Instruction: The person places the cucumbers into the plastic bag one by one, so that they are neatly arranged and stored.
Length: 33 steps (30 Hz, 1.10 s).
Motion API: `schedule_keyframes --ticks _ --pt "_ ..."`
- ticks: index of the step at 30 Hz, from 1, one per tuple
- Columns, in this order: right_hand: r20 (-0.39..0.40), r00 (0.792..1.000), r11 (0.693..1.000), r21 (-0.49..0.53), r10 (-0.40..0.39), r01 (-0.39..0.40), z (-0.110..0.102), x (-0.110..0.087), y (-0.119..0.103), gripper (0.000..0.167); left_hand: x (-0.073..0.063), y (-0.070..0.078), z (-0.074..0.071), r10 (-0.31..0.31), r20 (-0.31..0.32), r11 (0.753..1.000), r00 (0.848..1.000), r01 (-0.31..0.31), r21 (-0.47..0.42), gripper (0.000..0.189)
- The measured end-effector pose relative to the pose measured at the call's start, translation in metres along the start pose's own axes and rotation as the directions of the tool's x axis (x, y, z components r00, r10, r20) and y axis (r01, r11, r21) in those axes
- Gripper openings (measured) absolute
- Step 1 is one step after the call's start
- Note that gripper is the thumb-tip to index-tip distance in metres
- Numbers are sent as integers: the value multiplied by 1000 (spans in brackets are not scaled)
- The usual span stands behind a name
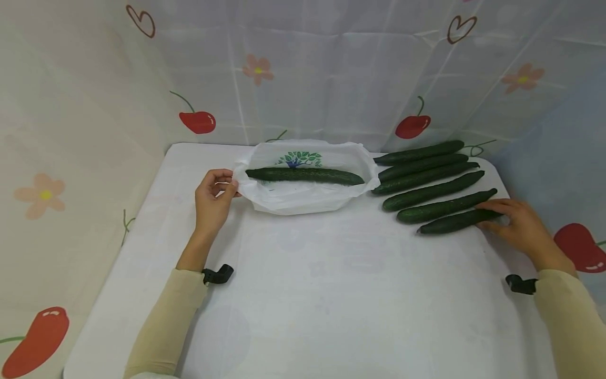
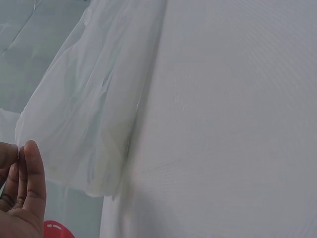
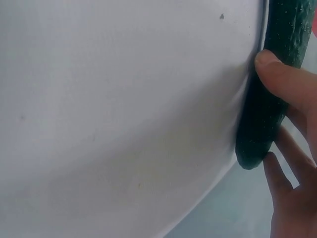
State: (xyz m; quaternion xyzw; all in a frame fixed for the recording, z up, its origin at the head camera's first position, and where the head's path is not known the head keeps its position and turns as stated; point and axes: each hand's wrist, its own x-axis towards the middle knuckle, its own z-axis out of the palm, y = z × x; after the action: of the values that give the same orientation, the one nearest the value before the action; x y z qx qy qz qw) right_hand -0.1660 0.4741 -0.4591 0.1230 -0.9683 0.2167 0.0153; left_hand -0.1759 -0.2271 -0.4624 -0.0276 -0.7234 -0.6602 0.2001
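We pinch the bag (image 1: 307,204) at upper centre with our left hand (image 1: 213,199), apparently to steady its mouth; our right hand (image 1: 523,226) grips the lowest cucumber (image 1: 450,223), right of frame.

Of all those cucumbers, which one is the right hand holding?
The frontmost cucumber of the six lined up at the right: the right hand grips its outer end, while no hand holds any other.

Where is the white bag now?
In the head view, the white bag lies far back on the table, between the left hand and the row of cucumbers.
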Motion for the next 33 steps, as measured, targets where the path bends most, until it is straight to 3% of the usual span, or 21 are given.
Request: schedule_keyframes --ticks 7,19,33 --pt "-11 1000 1000 -10 -1 1 1 -1 -7 46 -6 24 4 -12 -1 1000 1000 12 -19 23" --pt "23 998 998 16 53 -53 -1 -1 -15 46 0 3 0 -8 -4 1000 1000 8 -2 24" --pt "8 997 997 -7 72 -72 -1 -1 -17 45 0 2 -2 -1 7 1000 1000 1 3 22"
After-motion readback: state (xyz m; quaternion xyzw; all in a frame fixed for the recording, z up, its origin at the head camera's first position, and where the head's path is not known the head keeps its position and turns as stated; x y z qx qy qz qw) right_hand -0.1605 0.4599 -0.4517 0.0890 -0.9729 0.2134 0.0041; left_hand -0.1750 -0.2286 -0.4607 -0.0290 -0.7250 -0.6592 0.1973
